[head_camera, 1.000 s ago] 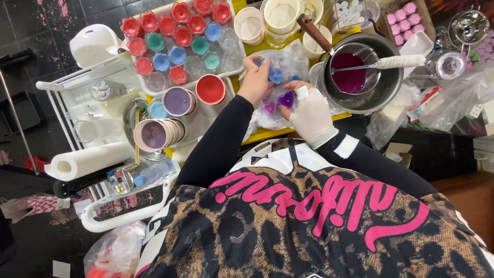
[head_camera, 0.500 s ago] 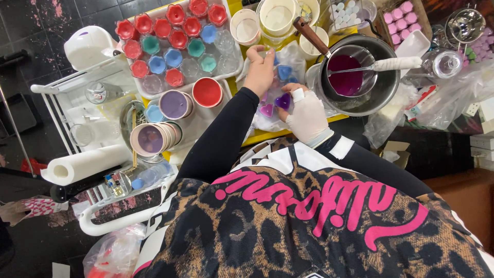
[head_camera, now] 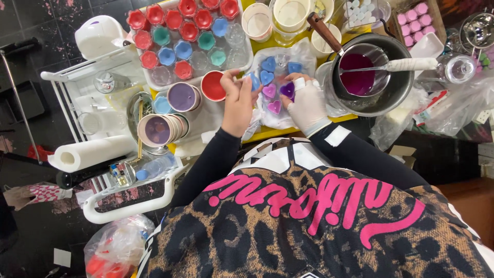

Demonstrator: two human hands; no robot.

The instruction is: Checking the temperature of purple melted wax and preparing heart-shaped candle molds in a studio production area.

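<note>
A cluttered yellow table (head_camera: 309,128) is seen from above. A blue heart mould (head_camera: 253,81) is pinched by the left hand (head_camera: 237,103); a purple heart mould (head_camera: 287,90) is clamped by the gloved right hand (head_camera: 307,105).

Landmark: sheet of heart moulds (head_camera: 278,82). Both hands sat on its near edge, left hand (head_camera: 237,105), right hand (head_camera: 307,105); only a narrow gap between them led onto the sheet. Right of sheet: pot (head_camera: 396,87) touching, spoon handle (head_camera: 411,64) across it. Left: red cup (head_camera: 212,85) just beside, tray of cups (head_camera: 154,77) behind it. Far side: white tubs (head_camera: 272,20) close.
</note>
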